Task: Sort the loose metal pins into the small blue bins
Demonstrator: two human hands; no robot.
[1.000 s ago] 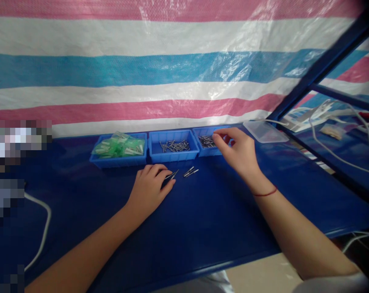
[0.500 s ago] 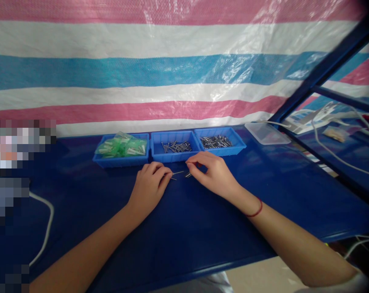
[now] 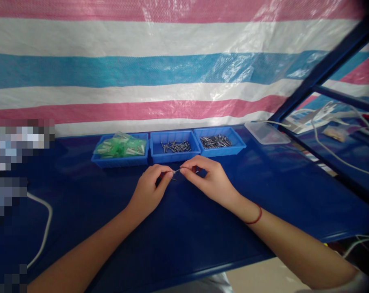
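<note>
My left hand [image 3: 150,187] and my right hand [image 3: 207,178] meet just above the blue table [image 3: 184,232], in front of the middle tray. Both pinch small metal pins [image 3: 175,171] between thumb and fingertips, tips nearly touching. Behind them stand three blue trays in a row: the left tray [image 3: 120,160] holds green bagged parts, the middle tray [image 3: 175,154] a few metal pins, the right tray [image 3: 220,150] a denser pile of dark pins. A red string circles my right wrist.
A clear plastic lid [image 3: 266,133] lies right of the trays. A white cable [image 3: 44,228] loops on the table at left. A blue metal frame [image 3: 318,77] and more cables rise at right. A striped tarp [image 3: 172,61] hangs behind.
My right hand came back from the right tray to the table centre and met the left hand. The pins between the hands were lifted off the table.
</note>
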